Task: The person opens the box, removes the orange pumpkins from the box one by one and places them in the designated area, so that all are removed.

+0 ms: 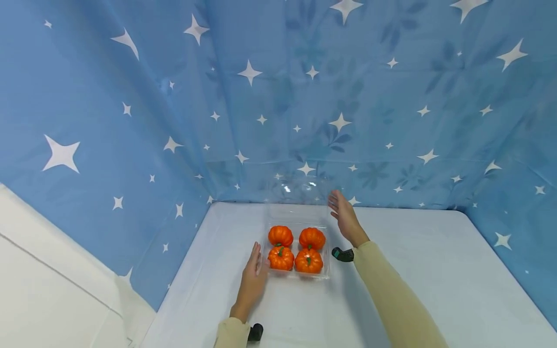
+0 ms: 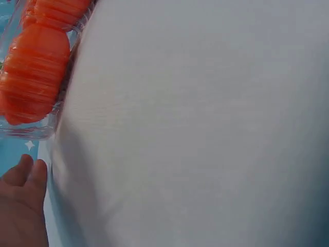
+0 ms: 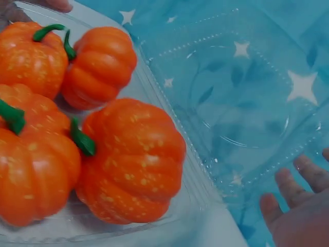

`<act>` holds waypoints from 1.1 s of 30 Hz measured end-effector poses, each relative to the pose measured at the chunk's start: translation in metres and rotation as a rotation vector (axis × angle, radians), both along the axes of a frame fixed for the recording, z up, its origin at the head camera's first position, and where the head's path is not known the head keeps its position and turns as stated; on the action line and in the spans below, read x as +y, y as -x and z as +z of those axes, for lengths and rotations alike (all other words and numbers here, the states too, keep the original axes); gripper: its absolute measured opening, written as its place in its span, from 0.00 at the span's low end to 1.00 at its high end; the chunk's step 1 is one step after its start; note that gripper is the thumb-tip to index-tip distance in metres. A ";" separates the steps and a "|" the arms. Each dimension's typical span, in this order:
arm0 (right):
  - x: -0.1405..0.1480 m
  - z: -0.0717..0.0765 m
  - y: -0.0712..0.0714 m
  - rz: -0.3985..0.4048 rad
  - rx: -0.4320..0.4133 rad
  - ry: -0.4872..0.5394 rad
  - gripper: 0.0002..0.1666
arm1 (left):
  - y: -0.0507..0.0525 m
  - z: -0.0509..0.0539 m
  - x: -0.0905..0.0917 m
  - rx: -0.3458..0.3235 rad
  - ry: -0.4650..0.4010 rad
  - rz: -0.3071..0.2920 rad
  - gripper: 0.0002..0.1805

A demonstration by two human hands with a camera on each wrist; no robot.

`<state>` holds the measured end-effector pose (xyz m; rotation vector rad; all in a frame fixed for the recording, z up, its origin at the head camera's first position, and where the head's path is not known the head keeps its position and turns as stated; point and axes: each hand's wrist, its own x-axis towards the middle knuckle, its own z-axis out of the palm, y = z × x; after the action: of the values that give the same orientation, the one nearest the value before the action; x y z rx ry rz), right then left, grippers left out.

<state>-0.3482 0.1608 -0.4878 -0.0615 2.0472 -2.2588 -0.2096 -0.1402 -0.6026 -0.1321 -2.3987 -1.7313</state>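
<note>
A clear plastic clamshell box (image 1: 325, 270) stands with its lid (image 1: 298, 209) raised at the back. Several small orange toy pumpkins with green stems lie inside, among them a front-left pumpkin (image 1: 281, 259) and a speckled pumpkin (image 3: 136, 162). My left hand (image 1: 252, 281) is held beside the box's left side, fingers extended and holding nothing. At the lid's right edge is my right hand (image 1: 346, 218), its fingers spread and loosely straight in the right wrist view. Whether those fingertips touch the lid, I cannot tell.
The box rests on a white table (image 1: 413, 270). A blue curtain (image 1: 283, 96) with white stars hangs behind it and along the sides. Dark wrist devices show by both sleeves, such as the one at the right wrist (image 1: 343, 254).
</note>
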 end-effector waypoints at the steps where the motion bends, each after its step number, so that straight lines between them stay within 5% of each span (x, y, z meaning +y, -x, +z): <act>1: 0.001 -0.002 0.003 0.013 -0.017 0.019 0.49 | 0.001 0.000 -0.001 -0.009 0.030 -0.019 0.40; 6: 0.004 -0.021 0.007 0.050 -0.113 0.102 0.55 | -0.001 -0.002 -0.002 -0.029 0.114 -0.057 0.54; 13: 0.001 -0.048 0.002 0.027 -0.231 0.147 0.55 | -0.009 -0.006 -0.001 -0.021 0.144 -0.064 0.55; 19: 0.000 -0.056 -0.002 0.005 -0.285 0.120 0.53 | -0.010 -0.005 -0.001 -0.021 0.181 -0.069 0.54; 23: 0.002 -0.052 -0.003 0.008 -0.247 -0.009 0.52 | -0.011 -0.002 -0.002 -0.021 0.184 -0.075 0.54; 28: 0.000 -0.037 -0.008 0.008 -0.129 -0.324 0.47 | -0.012 0.000 -0.001 -0.037 0.165 -0.066 0.54; 33: -0.005 -0.028 -0.020 0.133 0.070 -0.552 0.41 | -0.012 -0.001 0.000 -0.045 0.166 -0.059 0.59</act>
<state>-0.3280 0.1556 -0.5155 -0.2296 2.5348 -1.5711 -0.1973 -0.1400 -0.6036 -0.1893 -2.5950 -1.5727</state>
